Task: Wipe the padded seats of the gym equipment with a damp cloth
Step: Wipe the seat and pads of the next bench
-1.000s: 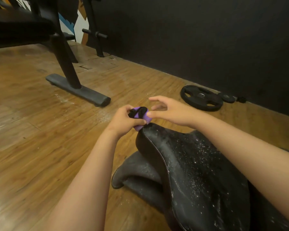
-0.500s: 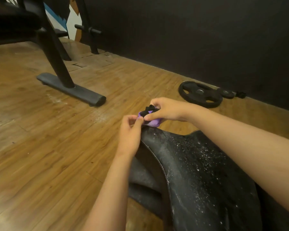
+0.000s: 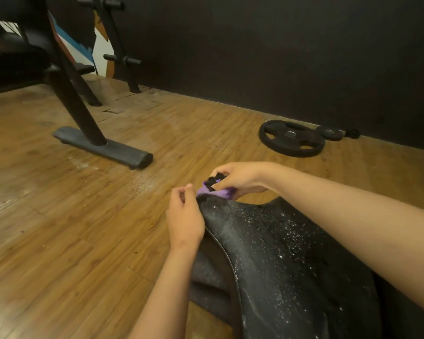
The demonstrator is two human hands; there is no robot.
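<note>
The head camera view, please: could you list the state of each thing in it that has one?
Padded seat: speckled with white specks, not yet wiped clean.
Purple cloth: bunched up, at the seat's far tip.
Right hand: closed on the cloth.
Left hand: fingers curled, resting at the seat's edge, beside the cloth.
Large weight plate: lying flat on the floor.
Small weight plate: flat beside it.

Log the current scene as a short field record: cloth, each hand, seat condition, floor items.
cloth: purple and black bunched cloth, at the far tip of the seat
right hand: fingers closed on the cloth
left hand: beside the seat's left edge, holding nothing
seat: black padded vinyl seat, speckled with white flecks
floor items: large black weight plate, smaller plate, black bench foot on the wooden floor
</note>
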